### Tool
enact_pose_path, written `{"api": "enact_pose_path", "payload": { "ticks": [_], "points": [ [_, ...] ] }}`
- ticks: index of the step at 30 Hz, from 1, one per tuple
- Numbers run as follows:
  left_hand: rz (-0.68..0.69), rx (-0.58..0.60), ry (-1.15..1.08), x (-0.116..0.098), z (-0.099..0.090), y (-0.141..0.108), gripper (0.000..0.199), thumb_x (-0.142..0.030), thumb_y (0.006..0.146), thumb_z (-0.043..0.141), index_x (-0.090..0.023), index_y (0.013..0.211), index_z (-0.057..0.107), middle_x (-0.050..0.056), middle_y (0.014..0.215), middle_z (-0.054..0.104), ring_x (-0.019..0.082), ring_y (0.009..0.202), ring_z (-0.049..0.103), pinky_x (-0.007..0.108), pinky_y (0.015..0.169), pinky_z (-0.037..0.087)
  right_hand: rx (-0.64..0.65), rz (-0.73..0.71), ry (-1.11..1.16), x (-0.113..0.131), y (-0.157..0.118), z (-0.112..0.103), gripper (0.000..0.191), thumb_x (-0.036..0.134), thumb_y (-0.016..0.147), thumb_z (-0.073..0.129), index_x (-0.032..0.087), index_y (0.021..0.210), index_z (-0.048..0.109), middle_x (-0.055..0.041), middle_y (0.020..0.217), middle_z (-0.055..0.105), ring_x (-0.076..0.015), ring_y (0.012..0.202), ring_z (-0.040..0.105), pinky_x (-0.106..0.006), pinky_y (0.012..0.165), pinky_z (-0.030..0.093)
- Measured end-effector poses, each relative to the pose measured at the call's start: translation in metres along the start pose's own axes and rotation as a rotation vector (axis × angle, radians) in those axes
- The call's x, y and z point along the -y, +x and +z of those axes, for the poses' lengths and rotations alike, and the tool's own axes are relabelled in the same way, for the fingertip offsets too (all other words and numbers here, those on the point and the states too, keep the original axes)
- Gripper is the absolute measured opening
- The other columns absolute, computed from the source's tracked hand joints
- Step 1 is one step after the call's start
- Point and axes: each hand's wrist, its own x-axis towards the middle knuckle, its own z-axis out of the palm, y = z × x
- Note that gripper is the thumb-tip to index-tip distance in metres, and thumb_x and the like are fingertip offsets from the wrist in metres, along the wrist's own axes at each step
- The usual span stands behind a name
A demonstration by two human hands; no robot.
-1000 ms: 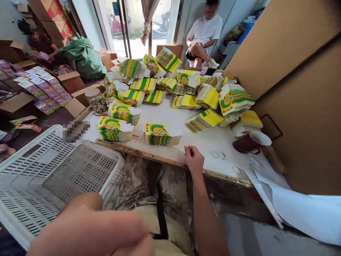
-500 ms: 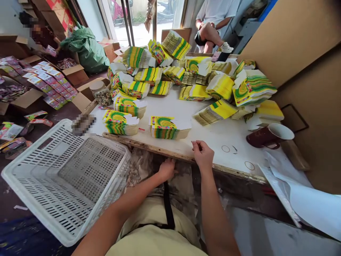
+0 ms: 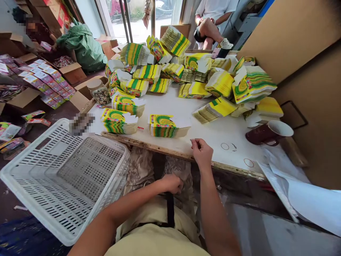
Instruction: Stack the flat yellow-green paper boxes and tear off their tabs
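Note:
My right hand [image 3: 201, 153] rests at the front edge of the white table [image 3: 170, 106], thumb and fingertips pinched together. Whatever they hold, if anything, is too small to name. Over my lap, my left hand [image 3: 172, 183] is closed with its fingers curled under; its inside is hidden. Just beyond the right hand stands a stack of flattened yellow and green cartons [image 3: 162, 126]. Two similar carton stacks, one in front [image 3: 118, 121] and one behind [image 3: 128, 104], stand to its left. Loose rubber bands [image 3: 248, 163] lie right of my right hand.
A white plastic basket [image 3: 64, 185] stands at the left. More carton bundles [image 3: 195, 90] are heaped at the table's back. A dark red mug [image 3: 263, 134] and white sheets [image 3: 309, 199] are at the right. A jar [image 3: 99, 91] stands at the left corner. Two other people sit farther off.
My left hand has drawn back from beneath the table edge toward my waist, its fingers curled. My right hand keeps its pinch at nearly the same spot. The carton stacks stay put.

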Motion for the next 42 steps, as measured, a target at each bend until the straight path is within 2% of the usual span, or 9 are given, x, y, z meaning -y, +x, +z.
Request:
{"api": "enact_pose_path", "payload": {
  "ticks": [4,10,14,21,25,29,31,37,42],
  "points": [
    [-0.121,-0.306,-0.014,0.003,-0.007,0.012,0.041,-0.039,0.090,0.054,-0.016,0.124,0.058,0.016,0.127,0.061,0.030,0.118,0.058,0.038,0.092,0.050,0.000,-0.009,0.003,0.000,0.000,0.001,0.034,0.051,0.086,0.053,0.019,0.081,0.064,0.0014,0.058,0.060,-0.0145,0.056,0.056,-0.026,0.061,0.043],
    [-0.050,-0.150,-0.085,0.005,-0.002,0.020,0.013,-0.023,0.080,0.065,-0.019,0.091,0.070,0.009,0.099,0.073,0.026,0.097,0.068,0.032,0.080,0.052,0.019,-0.007,0.005,0.000,0.001,0.000,0.035,0.051,0.086,0.053,0.019,0.080,0.065,0.0011,0.059,0.061,-0.0149,0.057,0.057,-0.026,0.062,0.043],
    [-0.031,-0.181,-0.152,0.012,0.002,0.004,0.016,-0.025,0.086,0.060,-0.020,0.098,0.069,0.007,0.103,0.072,0.021,0.099,0.067,0.028,0.083,0.050,0.014,0.002,-0.001,0.003,0.000,-0.001,0.035,0.052,0.086,0.053,0.019,0.081,0.065,0.0010,0.058,0.061,-0.0149,0.056,0.057,-0.026,0.061,0.043],
    [-0.078,-0.424,-0.647,0.056,-0.011,-0.075,0.016,-0.026,0.086,0.059,-0.017,0.097,0.066,0.002,0.093,0.071,0.014,0.085,0.064,0.022,0.076,0.049,0.001,0.013,0.000,0.003,0.000,-0.001,0.036,0.053,0.086,0.052,0.019,0.083,0.064,-0.0001,0.061,0.064,-0.0157,0.059,0.059,-0.027,0.063,0.045],
    [-0.259,-0.696,-0.657,0.087,-0.016,-0.129,0.019,-0.030,0.089,0.053,-0.017,0.097,0.064,0.003,0.093,0.069,0.015,0.084,0.063,0.026,0.077,0.050,-0.005,0.014,-0.004,0.001,0.001,-0.001,0.037,0.054,0.085,0.053,0.018,0.086,0.065,-0.0010,0.062,0.065,-0.0171,0.061,0.062,-0.028,0.064,0.046],
    [-0.542,-0.970,-0.436,0.121,0.007,-0.180,0.027,-0.031,0.089,0.051,-0.016,0.111,0.058,0.009,0.111,0.064,0.020,0.104,0.060,0.033,0.090,0.049,0.002,0.022,-0.037,-0.001,0.000,-0.001,0.039,0.054,0.083,0.053,0.017,0.086,0.067,-0.0022,0.062,0.066,-0.0178,0.060,0.062,-0.029,0.064,0.046],
    [-0.730,-0.928,-0.281,0.134,0.030,-0.205,0.038,-0.031,0.088,0.055,-0.014,0.122,0.053,0.013,0.122,0.059,0.024,0.118,0.055,0.037,0.100,0.044,0.006,0.035,-0.057,-0.001,0.000,-0.001,0.039,0.053,0.081,0.054,0.017,0.087,0.068,-0.0033,0.062,0.066,-0.0179,0.059,0.062,-0.028,0.064,0.046],
    [-1.072,-0.328,-0.310,0.138,0.093,-0.247,0.044,-0.046,0.094,0.047,-0.013,0.121,0.058,0.015,0.116,0.068,0.026,0.109,0.064,0.031,0.089,0.046,0.028,0.058,-0.103,-0.002,0.000,0.001,0.041,0.051,0.079,0.054,0.015,0.090,0.069,-0.0087,0.065,0.068,-0.0189,0.059,0.062,-0.028,0.064,0.046],
    [-1.136,-0.307,-0.270,0.129,0.095,-0.246,0.044,-0.043,0.098,0.036,-0.014,0.111,0.067,0.017,0.109,0.072,0.027,0.106,0.067,0.031,0.086,0.046,0.051,0.067,-0.173,-0.003,0.001,0.002,0.042,0.055,0.077,0.052,0.017,0.087,0.067,-0.0107,0.068,0.070,-0.0226,0.065,0.065,-0.031,0.067,0.047]
  ]
}}
